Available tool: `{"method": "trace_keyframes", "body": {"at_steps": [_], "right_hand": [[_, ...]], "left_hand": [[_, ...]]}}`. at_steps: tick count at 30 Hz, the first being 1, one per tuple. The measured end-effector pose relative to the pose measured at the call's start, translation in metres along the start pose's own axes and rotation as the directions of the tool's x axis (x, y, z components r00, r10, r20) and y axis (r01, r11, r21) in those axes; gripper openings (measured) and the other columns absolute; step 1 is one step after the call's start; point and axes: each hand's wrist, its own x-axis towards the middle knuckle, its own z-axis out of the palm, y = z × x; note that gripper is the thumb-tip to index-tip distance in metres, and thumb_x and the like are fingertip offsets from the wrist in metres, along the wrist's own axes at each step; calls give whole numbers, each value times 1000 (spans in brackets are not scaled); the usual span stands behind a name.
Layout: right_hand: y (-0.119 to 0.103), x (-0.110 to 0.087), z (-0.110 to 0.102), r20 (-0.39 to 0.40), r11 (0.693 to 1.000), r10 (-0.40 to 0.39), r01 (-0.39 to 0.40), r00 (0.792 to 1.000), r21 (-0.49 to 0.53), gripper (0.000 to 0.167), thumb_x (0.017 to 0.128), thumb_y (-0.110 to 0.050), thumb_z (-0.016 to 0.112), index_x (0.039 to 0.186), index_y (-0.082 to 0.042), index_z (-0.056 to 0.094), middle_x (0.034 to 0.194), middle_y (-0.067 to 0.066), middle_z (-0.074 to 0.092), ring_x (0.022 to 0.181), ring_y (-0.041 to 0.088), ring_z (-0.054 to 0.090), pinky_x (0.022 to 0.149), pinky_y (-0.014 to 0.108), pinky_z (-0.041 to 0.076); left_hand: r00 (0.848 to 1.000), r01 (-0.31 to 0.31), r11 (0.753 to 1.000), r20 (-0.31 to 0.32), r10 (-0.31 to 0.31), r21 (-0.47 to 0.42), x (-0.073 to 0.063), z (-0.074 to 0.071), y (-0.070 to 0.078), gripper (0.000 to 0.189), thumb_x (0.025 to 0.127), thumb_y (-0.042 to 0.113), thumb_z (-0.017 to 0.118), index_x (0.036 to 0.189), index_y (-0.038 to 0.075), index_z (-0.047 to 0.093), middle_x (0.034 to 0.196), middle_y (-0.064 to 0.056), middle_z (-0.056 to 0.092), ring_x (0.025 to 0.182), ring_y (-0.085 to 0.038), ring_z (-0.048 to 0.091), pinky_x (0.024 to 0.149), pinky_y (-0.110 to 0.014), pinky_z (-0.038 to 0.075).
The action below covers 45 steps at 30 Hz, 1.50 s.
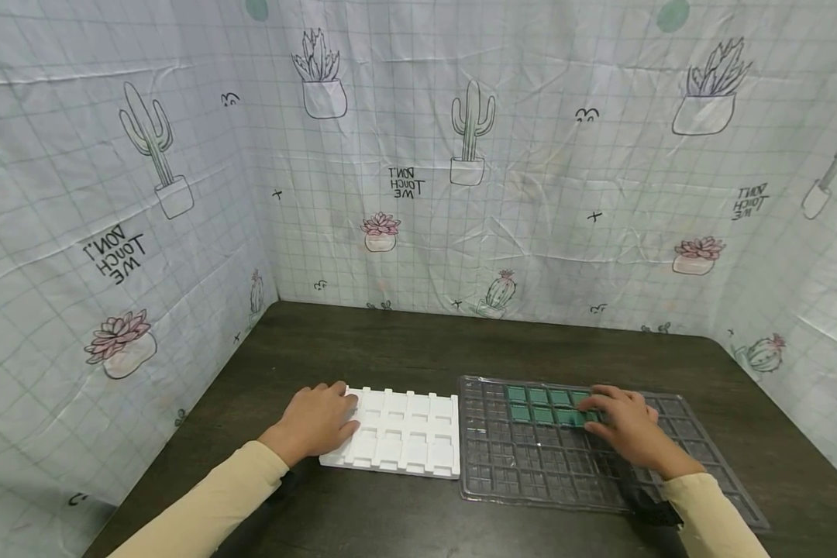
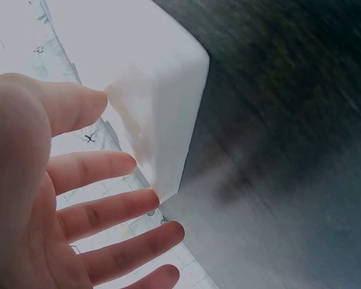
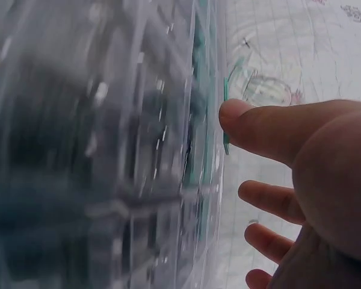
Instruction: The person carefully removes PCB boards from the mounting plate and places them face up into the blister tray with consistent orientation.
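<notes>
My left hand (image 1: 318, 418) lies at the left edge of a white tray (image 1: 397, 424) with rows of square recesses. Its fingers look straight and spread in the left wrist view, thumb and fingertips close to the tray's side (image 2: 168, 108). Over a clear plastic tray (image 1: 502, 474) divided into many small cells, my right hand (image 1: 624, 425) pinches a thin green square piece (image 3: 227, 120). That piece stands edge-on at the thumb tip in the right wrist view; the index finger is hidden behind the thumb. More green squares (image 1: 530, 397) sit in the clear tray's upper cells.
Both trays lie side by side on a dark wooden table (image 1: 363, 333), the white one on the left. A pale curtain (image 1: 530, 170) printed with cacti and grid lines encloses the back and sides.
</notes>
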Motion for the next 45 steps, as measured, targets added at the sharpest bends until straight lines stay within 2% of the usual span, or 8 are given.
{"method": "trace_keyframes", "body": {"at_steps": [5, 19, 27, 45], "right_hand": [[13, -2, -3, 16, 999, 27, -26, 1000, -38, 26, 85, -23, 73, 110, -18, 68, 141, 30, 44, 119, 61, 34, 76, 71, 29], [39, -6, -10, 22, 998, 57, -56, 998, -38, 26, 86, -19, 72, 111, -14, 67, 137, 33, 44, 117, 64, 31, 76, 72, 27], [43, -8, -12, 14, 998, 51, -50, 999, -38, 26, 85, -16, 73, 109, -13, 67, 135, 34, 45, 116, 65, 32, 76, 74, 26], [44, -9, -11, 26, 997, 69, -68, 997, -39, 26, 85, -15, 72, 111, -13, 67, 136, 35, 43, 113, 65, 33, 74, 67, 26]], "left_hand": [[1000, -1, 1000, 9, 1, 4, 0, -1, 0, 43, 93, 46, 62, 122, 15, 67, 118, -9, 65, 99, -28, 66, 82, -49, 55], [1000, 1, 1000, 10, -1, 20, 0, -2, -1, 44, 92, 46, 62, 123, 15, 67, 118, -9, 64, 99, -28, 66, 82, -48, 55], [1000, -2, 1000, 10, 2, 11, 1, -3, 0, 44, 92, 46, 62, 123, 15, 67, 117, -9, 64, 98, -27, 66, 82, -48, 55], [999, 0, 1000, 33, 0, -8, 0, -3, 0, 46, 93, 46, 61, 126, 15, 65, 121, -10, 64, 103, -29, 66, 85, -50, 54]]}}
